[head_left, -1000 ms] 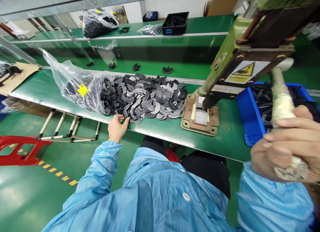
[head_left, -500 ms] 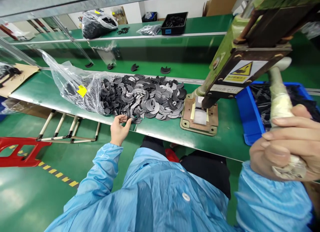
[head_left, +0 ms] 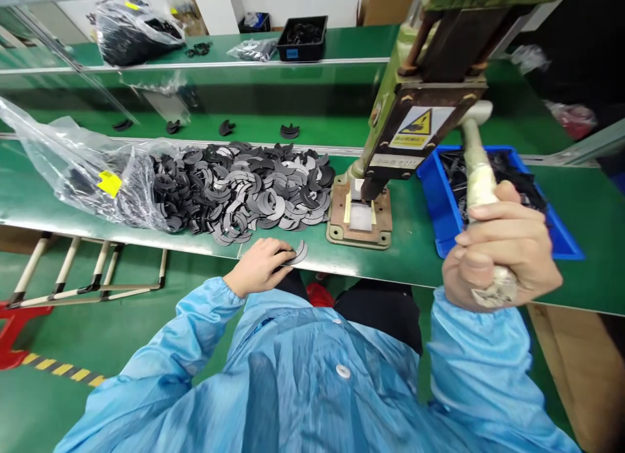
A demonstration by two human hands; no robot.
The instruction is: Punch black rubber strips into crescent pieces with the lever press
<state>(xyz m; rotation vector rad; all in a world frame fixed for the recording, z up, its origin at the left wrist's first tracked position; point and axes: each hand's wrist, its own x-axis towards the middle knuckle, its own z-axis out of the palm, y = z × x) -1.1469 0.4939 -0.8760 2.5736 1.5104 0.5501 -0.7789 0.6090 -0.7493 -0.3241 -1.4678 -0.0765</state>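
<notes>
My left hand (head_left: 263, 263) is closed on a crescent-shaped grey part (head_left: 299, 252), held just over the front edge of the green bench. Behind it lies a wide heap of similar curved black and grey parts (head_left: 239, 189), partly spilling from a clear plastic bag (head_left: 88, 173) with a yellow label. With its fingers wrapped round, my right hand (head_left: 502, 248) grips the taped lever (head_left: 477, 160) of a green hand press (head_left: 390, 108). The press's punch comes down close to a small plate on the base (head_left: 336, 226); whether they touch I cannot tell.
A blue bin (head_left: 442, 228) of black parts stands right of the press, behind my right hand. Single curved parts (head_left: 290, 131) sit in a row behind the heap. On the shelf above are a black tray (head_left: 301, 49) and a filled plastic bag (head_left: 131, 36).
My left hand has left the heap's front edge, moving right and toward me with one curved part. My right hand stays on the lever. The whole view has shifted rightward.
</notes>
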